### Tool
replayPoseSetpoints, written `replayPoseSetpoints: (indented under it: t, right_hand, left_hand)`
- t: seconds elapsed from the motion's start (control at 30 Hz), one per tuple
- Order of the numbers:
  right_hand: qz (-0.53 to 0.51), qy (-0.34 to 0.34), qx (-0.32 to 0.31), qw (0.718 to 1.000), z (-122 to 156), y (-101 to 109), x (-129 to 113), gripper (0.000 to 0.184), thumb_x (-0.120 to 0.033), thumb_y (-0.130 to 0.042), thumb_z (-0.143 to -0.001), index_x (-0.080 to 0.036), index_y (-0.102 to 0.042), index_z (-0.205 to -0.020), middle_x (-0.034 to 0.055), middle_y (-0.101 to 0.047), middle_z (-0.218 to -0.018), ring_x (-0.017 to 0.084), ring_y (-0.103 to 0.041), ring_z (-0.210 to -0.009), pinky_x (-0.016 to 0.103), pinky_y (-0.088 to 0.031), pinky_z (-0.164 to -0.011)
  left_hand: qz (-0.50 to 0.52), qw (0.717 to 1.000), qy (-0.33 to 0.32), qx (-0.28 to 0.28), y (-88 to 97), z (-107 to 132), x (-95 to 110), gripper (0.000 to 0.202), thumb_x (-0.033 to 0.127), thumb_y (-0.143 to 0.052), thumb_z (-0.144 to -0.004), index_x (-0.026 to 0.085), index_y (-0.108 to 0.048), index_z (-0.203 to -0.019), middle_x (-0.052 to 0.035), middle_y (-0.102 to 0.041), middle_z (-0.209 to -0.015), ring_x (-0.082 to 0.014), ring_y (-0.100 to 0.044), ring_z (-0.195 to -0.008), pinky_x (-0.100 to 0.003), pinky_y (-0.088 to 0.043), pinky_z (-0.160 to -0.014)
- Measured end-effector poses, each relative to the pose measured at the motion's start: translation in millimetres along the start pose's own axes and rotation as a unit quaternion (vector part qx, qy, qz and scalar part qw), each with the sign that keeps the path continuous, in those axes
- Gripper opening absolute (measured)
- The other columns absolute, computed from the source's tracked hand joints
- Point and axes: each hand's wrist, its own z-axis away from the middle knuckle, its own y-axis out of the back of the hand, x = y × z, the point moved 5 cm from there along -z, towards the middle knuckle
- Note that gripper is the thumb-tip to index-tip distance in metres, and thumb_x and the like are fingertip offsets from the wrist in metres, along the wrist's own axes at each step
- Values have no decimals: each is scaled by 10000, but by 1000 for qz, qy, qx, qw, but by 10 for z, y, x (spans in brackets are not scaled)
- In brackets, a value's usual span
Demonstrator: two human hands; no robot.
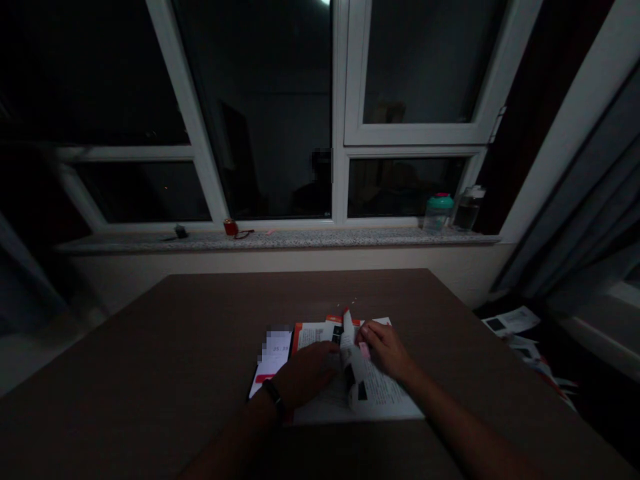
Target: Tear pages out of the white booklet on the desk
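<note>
A booklet with printed pages and orange edging lies spread on the brown table, one page curling up along its middle. Across its left side rests my left hand, open, with fingers stretched toward the raised page and a dark band on the wrist. My right hand is closed above the right side, its fingers pinched at a small pink piece against the paper. The dim light hides whether that piece is a sticky note. Left of the booklet, a phone lies with its screen lit.
Tiny white scraps dot the table beyond the booklet. On the granite sill stand a teal-topped bottle, a clear bottle and a small red object. Papers lie low at the right.
</note>
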Motion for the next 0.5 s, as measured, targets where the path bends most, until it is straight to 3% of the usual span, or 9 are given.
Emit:
replayPoseSetpoints:
  t: [0.2,0.4,0.5]
  right_hand:
    - [3,-9,30,1000,-2,94,11,506,-479,-320,-976,-179,-608,-688,-3,-561,-581,144,-535,-580,245,-389,-583]
    - [40,-45,58,996,-2,139,56,441,-416,-390,-953,-183,-603,-645,-13,-560,-552,135,-528,-538,240,-365,-553]
    - [76,-73,66,992,-3,155,99,426,-396,-427,-932,-187,-545,-581,-15,-546,-522,129,-511,-507,236,-341,-522]
  left_hand:
    - [-40,998,32,24,8,-1,-114,362,268,-538,-920,227,-497,-1278,-67,-568,-1277,-222,-535,-1159,-363,-412,-996]
    - [-114,982,124,85,125,0,-242,176,280,-540,-910,212,-595,-1063,-58,-646,-1089,-227,-594,-1024,-364,-449,-907]
    - [-115,982,120,90,137,-2,-236,158,244,-571,-886,214,-601,-1038,-50,-644,-1081,-223,-593,-1027,-363,-449,-915]
